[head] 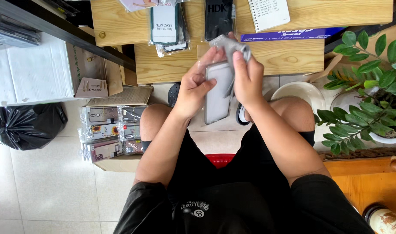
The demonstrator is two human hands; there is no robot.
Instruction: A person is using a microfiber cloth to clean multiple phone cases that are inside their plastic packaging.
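The left hand (pixel 195 86) has its grip closed around a grey phone case (pixel 217 93), upright above the knees. The right hand (pixel 246 80) pinches a grey cloth (pixel 232 47), perhaps a wrapper, at the case's top. Behind is a wooden tabletop (pixel 284 56) with packaged cases (pixel 165 26); a box of cases (pixel 109 130) stands on the floor at left.

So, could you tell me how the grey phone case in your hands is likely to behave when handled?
The grey phone case looks thin, so probably light. It stays flat in the left hand, suggesting some stiffness. Its smooth surface may be slippery.
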